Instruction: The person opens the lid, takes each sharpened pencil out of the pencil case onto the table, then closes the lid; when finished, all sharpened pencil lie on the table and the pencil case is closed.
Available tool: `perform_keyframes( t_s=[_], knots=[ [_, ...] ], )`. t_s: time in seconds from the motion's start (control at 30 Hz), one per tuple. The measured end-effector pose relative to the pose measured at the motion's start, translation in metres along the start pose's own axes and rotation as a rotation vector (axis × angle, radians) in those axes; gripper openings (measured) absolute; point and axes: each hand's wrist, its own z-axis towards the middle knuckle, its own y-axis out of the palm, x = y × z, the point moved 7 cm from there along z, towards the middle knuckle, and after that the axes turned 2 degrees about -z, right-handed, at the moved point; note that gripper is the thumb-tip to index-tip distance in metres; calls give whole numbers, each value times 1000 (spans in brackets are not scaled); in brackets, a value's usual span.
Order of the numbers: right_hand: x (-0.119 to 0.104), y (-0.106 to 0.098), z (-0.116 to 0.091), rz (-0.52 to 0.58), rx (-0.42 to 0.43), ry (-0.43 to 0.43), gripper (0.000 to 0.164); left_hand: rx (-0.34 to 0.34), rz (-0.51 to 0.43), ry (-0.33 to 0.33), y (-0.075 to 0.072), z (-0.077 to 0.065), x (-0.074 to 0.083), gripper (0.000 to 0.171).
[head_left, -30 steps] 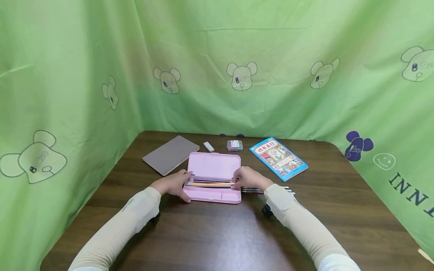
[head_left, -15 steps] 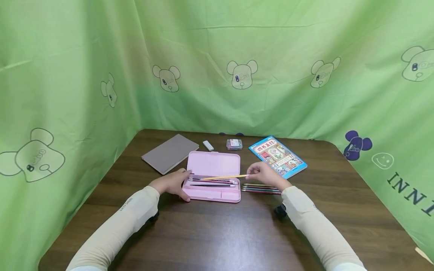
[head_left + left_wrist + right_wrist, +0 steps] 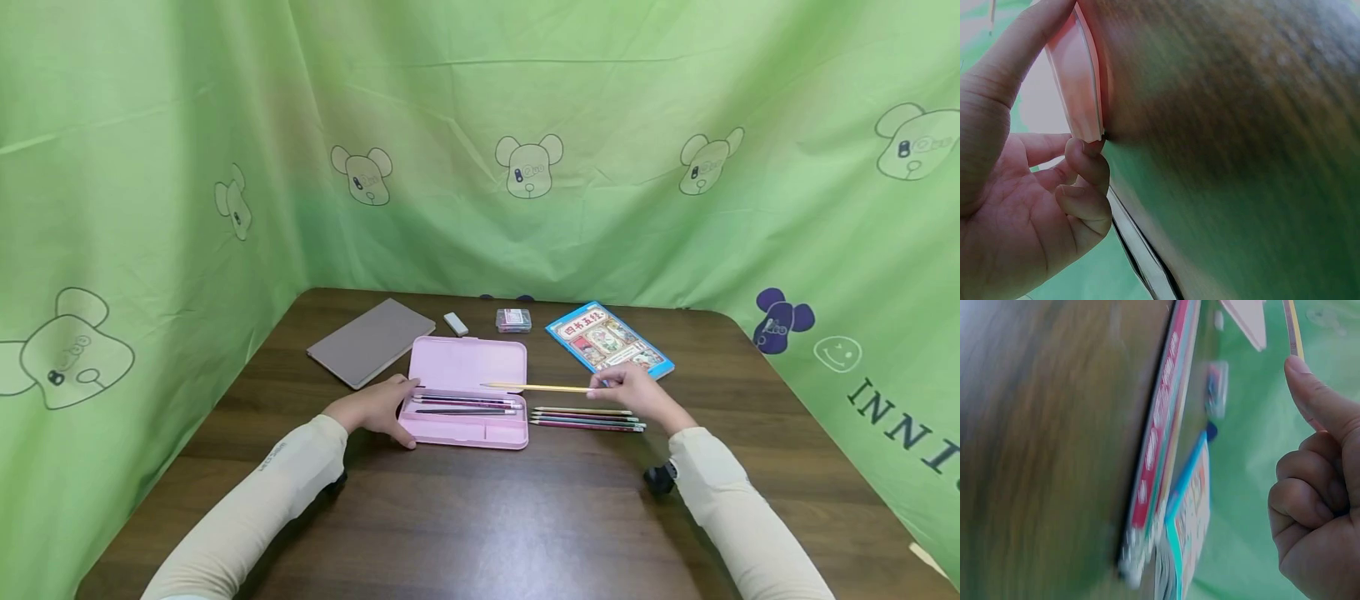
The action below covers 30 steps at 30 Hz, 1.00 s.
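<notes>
Fingers of the right hand pinch the yellow pencil by its end, level above the table, tip over the open pink pencil case. Left hand grips the case's nine-o'clock end, thumb on the near corner. Loose pencils lie at the case's three o'clock. Blue book at one o'clock, brown notebook at eleven.

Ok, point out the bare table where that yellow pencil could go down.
Bare wood lies right of the loose pencils, below the blue book, and across the near table between both sleeves. It is crowded around the pink pencil case and along the far row: notebook, eraser, small box.
</notes>
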Motion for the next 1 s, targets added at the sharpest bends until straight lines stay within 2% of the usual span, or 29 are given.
perform_keyframes(
  t_s=[0.07, 0.13, 0.23, 0.4, 0.57, 0.87, 1.0],
  knots=[
    [4, -9, -6, -4, 36, -43, 9, -1, 3, -3, 1, 0, -1, 106],
    [9, -16, -12, 1, 60, -50, 11, -1, 5, -6, 1, 0, -1, 106],
    [19, -25, -21, -6, 71, -11, 13, 4, 6, -8, 1, 0, -2, 107],
    [35, -34, -38, -19, 16, 105, 14, 9, 6, 9, 1, 0, -3, 107],
    [44, -39, -51, -13, -11, 132, 11, 8, 13, 5, 1, -1, -3, 107],
    [57, -29, -61, -4, -122, 112, 14, 2, 9, -9, 1, -1, -3, 107],
    [57, -23, -60, -18, -141, 105, 16, 1, 16, 1, 2, 1, -2, 107]
  ],
)
